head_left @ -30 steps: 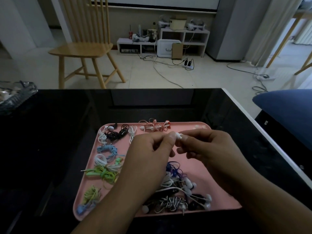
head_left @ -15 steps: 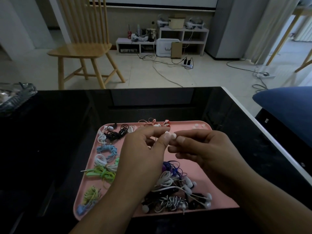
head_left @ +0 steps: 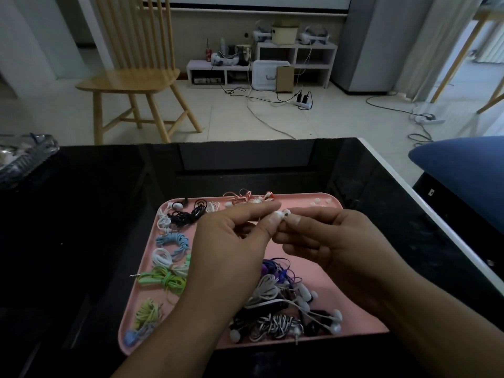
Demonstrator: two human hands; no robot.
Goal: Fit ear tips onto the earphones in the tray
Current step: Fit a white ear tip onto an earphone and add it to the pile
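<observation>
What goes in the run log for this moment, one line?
step: fitting ear tip | left hand: pinches white earbud | right hand: pinches same earbud | pink tray: bundled earphones | tip seated: unclear

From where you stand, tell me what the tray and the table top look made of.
Pink tray: looks like moulded plastic or silicone, matte, with rounded corners, a raised rim and no glare. Table top: probably glass or polished stone, glossy black, since it mirrors the room; white edge on the right.

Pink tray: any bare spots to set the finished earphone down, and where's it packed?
On the pink tray, bare patches lie along the right side, between the loose ear tips at the far right corner and the tangled pile near the front edge. The left column of coiled earphones is crowded.
</observation>
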